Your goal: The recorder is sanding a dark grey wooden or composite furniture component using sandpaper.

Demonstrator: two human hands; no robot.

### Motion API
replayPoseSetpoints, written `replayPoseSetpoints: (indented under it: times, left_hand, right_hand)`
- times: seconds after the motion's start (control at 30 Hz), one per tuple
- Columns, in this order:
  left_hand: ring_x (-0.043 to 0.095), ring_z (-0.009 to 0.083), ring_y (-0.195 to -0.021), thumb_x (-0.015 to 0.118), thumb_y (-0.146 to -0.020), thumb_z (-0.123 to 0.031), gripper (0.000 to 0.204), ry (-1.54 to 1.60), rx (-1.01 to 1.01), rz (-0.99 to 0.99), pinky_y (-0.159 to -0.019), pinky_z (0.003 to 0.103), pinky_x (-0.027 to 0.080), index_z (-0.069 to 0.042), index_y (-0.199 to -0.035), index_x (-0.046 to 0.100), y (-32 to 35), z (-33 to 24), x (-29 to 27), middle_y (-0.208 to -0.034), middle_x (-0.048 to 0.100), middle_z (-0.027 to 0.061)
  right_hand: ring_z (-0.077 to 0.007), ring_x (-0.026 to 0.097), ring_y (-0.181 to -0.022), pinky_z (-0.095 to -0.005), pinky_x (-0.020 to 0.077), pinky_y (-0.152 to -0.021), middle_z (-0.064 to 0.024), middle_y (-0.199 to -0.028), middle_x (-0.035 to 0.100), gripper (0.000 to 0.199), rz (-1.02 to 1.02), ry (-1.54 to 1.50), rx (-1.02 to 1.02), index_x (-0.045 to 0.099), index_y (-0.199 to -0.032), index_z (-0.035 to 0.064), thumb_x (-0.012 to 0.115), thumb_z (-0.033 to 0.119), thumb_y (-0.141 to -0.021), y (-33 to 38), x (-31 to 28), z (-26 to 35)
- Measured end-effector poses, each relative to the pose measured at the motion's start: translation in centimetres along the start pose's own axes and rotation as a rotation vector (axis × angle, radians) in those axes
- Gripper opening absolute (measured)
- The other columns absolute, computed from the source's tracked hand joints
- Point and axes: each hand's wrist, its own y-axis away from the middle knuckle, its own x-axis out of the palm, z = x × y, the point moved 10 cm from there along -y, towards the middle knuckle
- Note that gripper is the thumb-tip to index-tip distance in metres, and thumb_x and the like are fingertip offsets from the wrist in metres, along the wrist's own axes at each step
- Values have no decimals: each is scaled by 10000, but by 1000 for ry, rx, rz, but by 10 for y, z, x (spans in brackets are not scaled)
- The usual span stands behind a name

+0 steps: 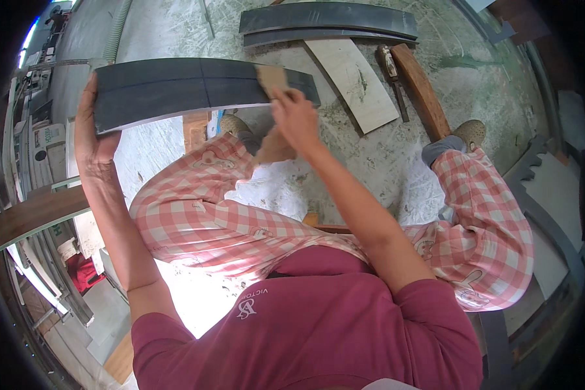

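Observation:
My left hand (99, 140) is wrapped round the left end of a long dark grey board (159, 91), slightly curved in this view, with dark lines running along and across it. The board is raised off the floor in front of my left knee. Between the fingers of my right hand (296, 120) is a flat tan piece (272, 78), laid against the board's face near its right end. Whether this piece is sandpaper, card or a thin pad, I cannot tell. Part of the board's right end shows beyond it.
More dark boards (331, 19) lie on the floor ahead. Near them are a pale board (357, 84), a chisel-like tool (391, 71) and a brown wooden block (421, 91). A ribbed hose (118, 29) runs at the far left, above stacked strips (49, 146). Grey pieces (552, 214) stand at right.

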Motion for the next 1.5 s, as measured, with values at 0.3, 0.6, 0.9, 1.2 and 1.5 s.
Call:
replayPoseSetpoints:
  times: [0.3,0.6,0.9,1.2,1.5]
  left_hand:
    - [574,150,-909,531,-890,-258,274,-26,29,2,-819,277,442,-31,-1035,580,1,-2,-8,-990,612,60]
    - [574,158,-899,515,-898,-297,319,16,-5,41,-838,296,433,-21,-1048,569,6,-1,8,-989,612,75]
    - [572,149,-901,520,-896,-291,309,-10,-14,72,-821,283,434,-23,-1043,568,-6,-3,-7,-989,611,63]
    - [578,136,-855,545,-884,-281,266,-9,31,57,-758,276,458,-50,-1011,577,0,-5,5,-943,610,47]
    - [584,151,-851,533,-887,-317,309,-70,44,0,-746,290,475,-42,-1023,574,9,-6,28,-961,614,51]
  right_hand:
    - [-289,592,-774,-350,435,-737,-215,-789,606,407,197,-286,431,587,-1086,34,412,343,-887,-2,-3,-95]
    - [-265,547,-864,-384,443,-776,-75,-1021,556,288,-24,-214,-491,573,-1091,205,532,310,-826,-18,-71,209]
    - [-377,543,-979,-448,428,-845,-168,-1085,565,398,234,-110,252,604,-1097,155,396,402,-866,-35,37,-101]
    - [-379,517,-1033,-423,403,-893,-220,-1113,548,399,157,-137,344,595,-1111,136,409,392,-869,4,11,-104]
    - [-259,516,-892,-373,432,-768,-74,-1105,507,367,-55,-312,-504,581,-1102,224,613,295,-744,4,-91,207]
